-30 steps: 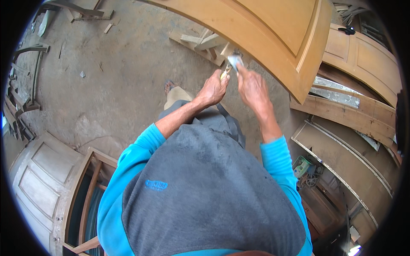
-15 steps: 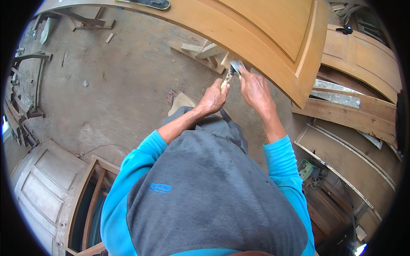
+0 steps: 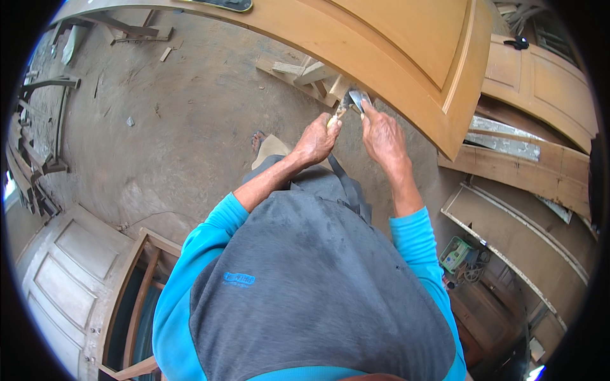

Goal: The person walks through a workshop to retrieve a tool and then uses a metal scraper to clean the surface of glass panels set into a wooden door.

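Note:
My left hand is closed around the pale, stained handle of a putty knife, its dark, smeared blade pointing up and away from me. Close on its right, my right hand pinches a flat, shiny metal scraper blade. The two blades meet or overlap; I cannot tell whether they touch. Both hands are held up in front of me, just short of the near edge of a varnished panelled wooden door. My fingers partly cover the scraper blade.
A wooden support stands under the door. A dark tool rests on its far left part. Another panelled door and stacked boards lie at right. At lower left are a grey door and a wooden frame.
My right hand and its scraper blade have shifted slightly to the right, and the blade's angle differs a little. My left hand keeps its hold on the putty knife. The whole view has moved slightly.

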Demonstrator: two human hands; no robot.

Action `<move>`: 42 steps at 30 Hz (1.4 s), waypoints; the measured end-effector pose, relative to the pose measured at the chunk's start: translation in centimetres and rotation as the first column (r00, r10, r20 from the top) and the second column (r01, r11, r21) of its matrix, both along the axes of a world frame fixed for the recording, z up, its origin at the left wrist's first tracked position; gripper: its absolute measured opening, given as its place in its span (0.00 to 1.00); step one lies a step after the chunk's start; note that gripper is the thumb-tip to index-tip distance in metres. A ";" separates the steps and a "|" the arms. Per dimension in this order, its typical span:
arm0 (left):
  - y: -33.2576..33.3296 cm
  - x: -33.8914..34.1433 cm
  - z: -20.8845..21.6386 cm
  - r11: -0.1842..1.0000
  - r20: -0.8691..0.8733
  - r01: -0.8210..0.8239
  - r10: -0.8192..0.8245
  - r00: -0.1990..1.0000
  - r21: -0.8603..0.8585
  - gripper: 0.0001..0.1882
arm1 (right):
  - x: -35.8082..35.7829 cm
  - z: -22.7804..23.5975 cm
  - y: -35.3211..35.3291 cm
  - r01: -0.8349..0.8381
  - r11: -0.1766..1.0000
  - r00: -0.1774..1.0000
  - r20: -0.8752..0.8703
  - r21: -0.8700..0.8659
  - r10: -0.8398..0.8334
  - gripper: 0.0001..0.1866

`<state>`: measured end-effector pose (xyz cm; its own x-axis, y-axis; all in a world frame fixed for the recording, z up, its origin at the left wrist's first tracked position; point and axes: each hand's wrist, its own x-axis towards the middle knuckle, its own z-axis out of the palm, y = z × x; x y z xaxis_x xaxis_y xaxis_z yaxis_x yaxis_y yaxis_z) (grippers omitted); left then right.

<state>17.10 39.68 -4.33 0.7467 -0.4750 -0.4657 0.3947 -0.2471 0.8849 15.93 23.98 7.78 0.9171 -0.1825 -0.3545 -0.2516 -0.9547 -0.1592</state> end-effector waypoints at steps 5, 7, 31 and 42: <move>1.8 2.5 2.1 0.988 0.160 0.020 -0.044 0.986 0.153 0.21 | -1.8 0.8 -1.7 0.059 0.974 0.998 0.012 0.220 -0.063 0.18; 3.0 3.1 1.4 0.988 0.224 0.005 -0.040 0.974 0.157 0.23 | -2.0 1.2 -2.6 0.179 0.916 0.983 -0.029 0.360 -0.180 0.17; 4.5 7.0 4.0 0.959 0.129 0.171 -0.204 0.971 0.228 0.24 | 7.8 0.7 -4.9 -0.504 0.853 0.857 -0.208 -0.139 0.472 0.21; 4.5 7.6 4.5 0.943 0.080 0.239 -0.263 0.961 0.232 0.21 | 8.3 0.2 -0.4 -0.583 0.789 0.811 -0.209 -0.194 0.547 0.21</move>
